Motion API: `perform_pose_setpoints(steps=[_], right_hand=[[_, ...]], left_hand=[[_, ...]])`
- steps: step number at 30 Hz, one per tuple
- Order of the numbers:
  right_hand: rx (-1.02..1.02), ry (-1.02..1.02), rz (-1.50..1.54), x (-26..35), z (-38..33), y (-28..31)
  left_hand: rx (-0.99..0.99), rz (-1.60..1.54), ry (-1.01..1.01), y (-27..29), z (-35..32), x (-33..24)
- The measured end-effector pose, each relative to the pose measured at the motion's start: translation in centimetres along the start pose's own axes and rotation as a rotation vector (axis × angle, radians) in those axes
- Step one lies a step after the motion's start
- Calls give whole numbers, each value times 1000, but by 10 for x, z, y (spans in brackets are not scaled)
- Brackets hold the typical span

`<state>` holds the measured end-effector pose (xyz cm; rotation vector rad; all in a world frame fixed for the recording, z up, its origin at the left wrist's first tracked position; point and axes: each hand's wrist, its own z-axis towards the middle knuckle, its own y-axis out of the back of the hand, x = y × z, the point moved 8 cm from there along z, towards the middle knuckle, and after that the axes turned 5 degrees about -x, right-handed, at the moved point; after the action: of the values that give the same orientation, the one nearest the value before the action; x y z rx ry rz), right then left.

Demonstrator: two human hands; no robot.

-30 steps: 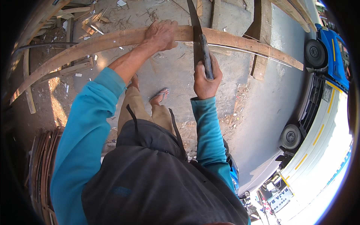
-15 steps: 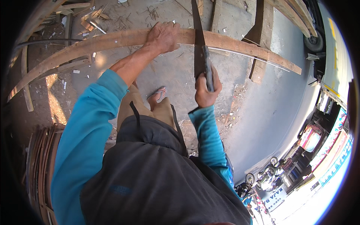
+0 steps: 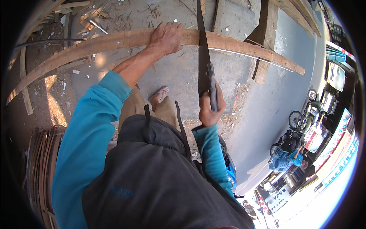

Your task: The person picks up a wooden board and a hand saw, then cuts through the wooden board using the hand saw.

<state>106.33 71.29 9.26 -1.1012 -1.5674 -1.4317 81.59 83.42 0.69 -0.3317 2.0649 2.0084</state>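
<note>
brown, long wooden plank [image 3: 126,38] looks stiff, heavyish, best held where the left grip [image 3: 167,37] clamps it; the right grip [image 3: 211,108] clamps a dark-bladed, grey-handled handsaw [image 3: 204,63].

Free room flanks the saw [image 3: 204,61] blocking passage along the plank [image 3: 127,38].

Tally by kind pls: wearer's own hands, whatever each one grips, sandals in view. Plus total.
Hands: 2 (left hand, right hand)
Saw, gripped by the right: 1
Long wooden plank, gripped by the left: 1
Sandal visible: 1
Total: 5
</note>
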Motion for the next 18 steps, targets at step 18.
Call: perform_pose_setpoints(steps=[18], right_hand=[[-44, 276, 65, 9, 75, -48]], left_hand=[[-30, -23, -21, 9, 6, -8]])
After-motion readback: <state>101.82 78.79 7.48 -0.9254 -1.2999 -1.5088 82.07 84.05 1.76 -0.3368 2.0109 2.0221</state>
